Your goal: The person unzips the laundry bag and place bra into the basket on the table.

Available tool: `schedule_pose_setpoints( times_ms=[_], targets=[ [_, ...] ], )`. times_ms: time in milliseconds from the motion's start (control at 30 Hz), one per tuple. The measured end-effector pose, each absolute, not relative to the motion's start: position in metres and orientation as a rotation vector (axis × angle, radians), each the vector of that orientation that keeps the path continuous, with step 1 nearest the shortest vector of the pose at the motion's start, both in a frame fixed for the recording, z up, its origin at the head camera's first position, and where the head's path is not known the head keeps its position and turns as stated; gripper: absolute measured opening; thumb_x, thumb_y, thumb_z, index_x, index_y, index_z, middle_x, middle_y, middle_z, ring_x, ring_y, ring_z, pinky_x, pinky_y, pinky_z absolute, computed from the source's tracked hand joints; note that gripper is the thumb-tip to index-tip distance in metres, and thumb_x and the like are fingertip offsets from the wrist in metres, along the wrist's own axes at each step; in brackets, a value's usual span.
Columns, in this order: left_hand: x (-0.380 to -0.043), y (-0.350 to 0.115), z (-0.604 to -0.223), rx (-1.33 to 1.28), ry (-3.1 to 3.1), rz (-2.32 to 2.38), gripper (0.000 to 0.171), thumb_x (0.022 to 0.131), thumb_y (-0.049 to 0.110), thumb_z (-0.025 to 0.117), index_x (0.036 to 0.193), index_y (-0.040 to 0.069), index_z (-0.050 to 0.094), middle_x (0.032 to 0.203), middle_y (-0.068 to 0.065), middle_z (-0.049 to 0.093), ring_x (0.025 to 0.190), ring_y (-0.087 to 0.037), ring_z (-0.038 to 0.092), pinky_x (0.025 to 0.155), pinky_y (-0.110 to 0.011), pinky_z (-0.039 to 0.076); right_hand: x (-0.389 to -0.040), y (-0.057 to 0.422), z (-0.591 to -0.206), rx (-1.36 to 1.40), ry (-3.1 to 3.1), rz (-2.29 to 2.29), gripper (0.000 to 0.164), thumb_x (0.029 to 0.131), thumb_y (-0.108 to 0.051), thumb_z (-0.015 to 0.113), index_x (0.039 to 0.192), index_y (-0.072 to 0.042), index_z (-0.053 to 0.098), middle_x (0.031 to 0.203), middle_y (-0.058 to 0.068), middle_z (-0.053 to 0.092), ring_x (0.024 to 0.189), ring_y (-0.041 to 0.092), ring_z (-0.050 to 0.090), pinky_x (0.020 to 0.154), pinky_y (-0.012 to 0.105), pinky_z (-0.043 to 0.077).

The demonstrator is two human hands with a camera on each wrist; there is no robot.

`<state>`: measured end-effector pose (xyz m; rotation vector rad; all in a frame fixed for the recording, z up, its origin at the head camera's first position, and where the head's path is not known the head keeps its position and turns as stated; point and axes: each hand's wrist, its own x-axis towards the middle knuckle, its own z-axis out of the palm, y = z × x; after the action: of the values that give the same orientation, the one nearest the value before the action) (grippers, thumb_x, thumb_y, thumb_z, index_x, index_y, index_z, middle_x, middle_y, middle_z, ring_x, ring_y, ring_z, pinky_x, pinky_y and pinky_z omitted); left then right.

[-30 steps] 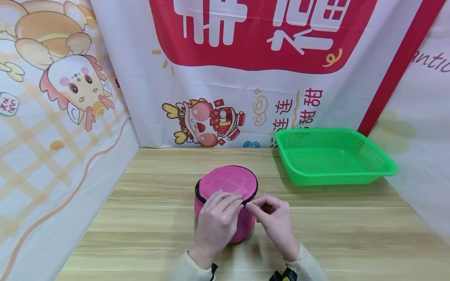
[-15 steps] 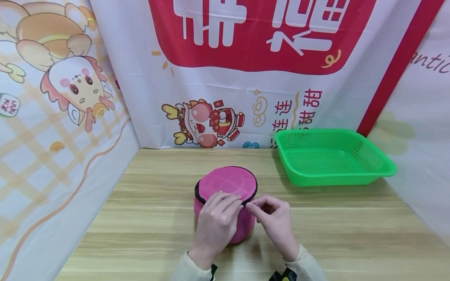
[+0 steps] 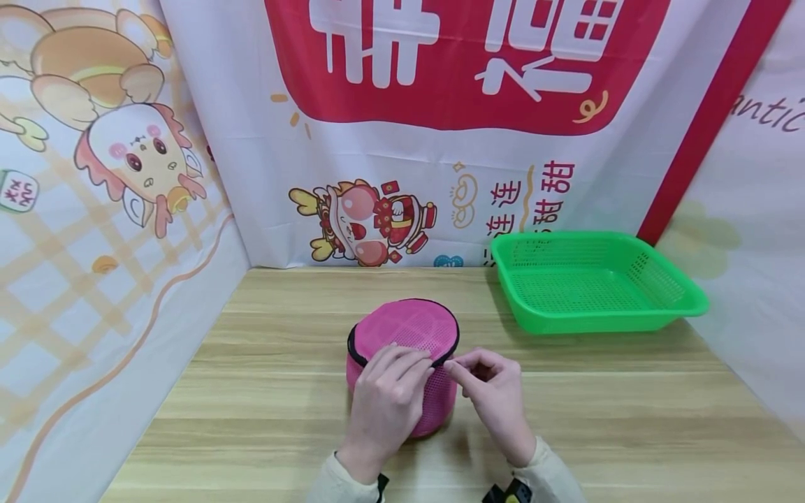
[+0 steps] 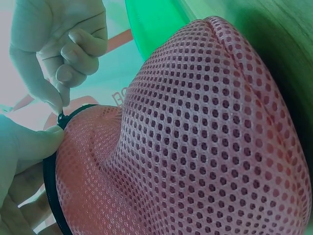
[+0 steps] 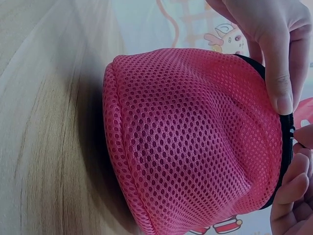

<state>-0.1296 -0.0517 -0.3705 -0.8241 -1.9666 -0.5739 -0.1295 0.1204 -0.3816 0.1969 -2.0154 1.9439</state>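
A round pink mesh laundry bag (image 3: 438, 409) stands on the table, its flat lid edged by a black zipper (image 5: 285, 161). My left hand (image 3: 388, 402) bends over the near rim, with thumb and fingers gripping the zippered edge. Just to the right, my right hand (image 3: 493, 395) pinches the small zipper pull (image 4: 61, 118) between thumb and index finger. In the left wrist view the left thumb (image 4: 46, 139) presses the band close beside that pull. The bag's mesh side bulges and creases below the rim. Its inside is hidden.
A green plastic basket (image 3: 594, 323) with perforated walls stands at the back right of the wooden table (image 3: 264, 391). Printed cloth hangings (image 3: 264, 175) enclose the back and both sides.
My right hand has shifted very slightly to the right along the rim with the zipper pull. The left hand and the bag stay almost in place.
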Motion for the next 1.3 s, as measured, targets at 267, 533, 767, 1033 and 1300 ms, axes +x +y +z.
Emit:
schedule_pose_setpoints(
  times_ms=[267,533,767,1033,1300],
  targets=[
    [-0.1308,-0.0520,-0.3712,-0.823,-1.975,-0.576,0.012,0.081,0.005,0.076,0.093,0.004,0.077,0.094,-0.005,0.073,0.090,-0.022,0.066,0.092,-0.043,0.052,-0.1312,0.1227,-0.3837,0.193,-1.996,1.944,0.007,0.081,-0.005,0.080,0.080,-0.002,0.074,0.070,0.009,0.066,0.052,0.013,0.052,0.045,0.021,0.044],
    [-0.1308,-0.0530,-0.3711,-0.819,-1.991,-0.586,0.012,0.083,0.005,0.074,0.094,0.004,0.077,0.095,-0.005,0.073,0.090,-0.022,0.066,0.093,-0.043,0.051,-0.1344,0.1284,-0.3849,0.117,-1.996,1.985,0.012,0.082,-0.007,0.079,0.085,0.003,0.073,0.070,0.011,0.063,0.053,0.014,0.051,0.045,0.021,0.042],
    [-0.1290,-0.0528,-0.3706,-0.800,-2.016,-0.614,0.013,0.083,0.006,0.075,0.096,0.004,0.077,0.098,-0.005,0.073,0.094,-0.022,0.066,0.095,-0.044,0.050,-0.1317,0.1267,-0.3809,0.146,-1.995,2.048,0.013,0.084,-0.008,0.079,0.084,0.003,0.072,0.066,0.009,0.060,0.052,0.012,0.050,0.043,0.019,0.040],
    [-0.1289,-0.0498,-0.3715,-0.829,-1.963,-0.608,0.015,0.083,0.006,0.073,0.098,0.002,0.076,0.100,-0.008,0.072,0.099,-0.026,0.064,0.096,-0.047,0.049,-0.1266,0.1211,-0.3790,0.349,-1.990,2.054,0.008,0.085,-0.004,0.076,0.084,0.002,0.071,0.071,0.009,0.063,0.053,0.012,0.050,0.044,0.021,0.043],
    [-0.1278,-0.0479,-0.3719,-0.845,-1.952,-0.614,0.018,0.082,0.003,0.073,0.100,0.001,0.075,0.102,-0.008,0.071,0.100,-0.026,0.064,0.095,-0.039,0.050,-0.1253,0.1218,-0.3793,0.372,-1.981,2.070,0.008,0.085,-0.002,0.076,0.084,0.004,0.071,0.072,0.010,0.062,0.054,0.012,0.050,0.044,0.021,0.042]
  ],
)
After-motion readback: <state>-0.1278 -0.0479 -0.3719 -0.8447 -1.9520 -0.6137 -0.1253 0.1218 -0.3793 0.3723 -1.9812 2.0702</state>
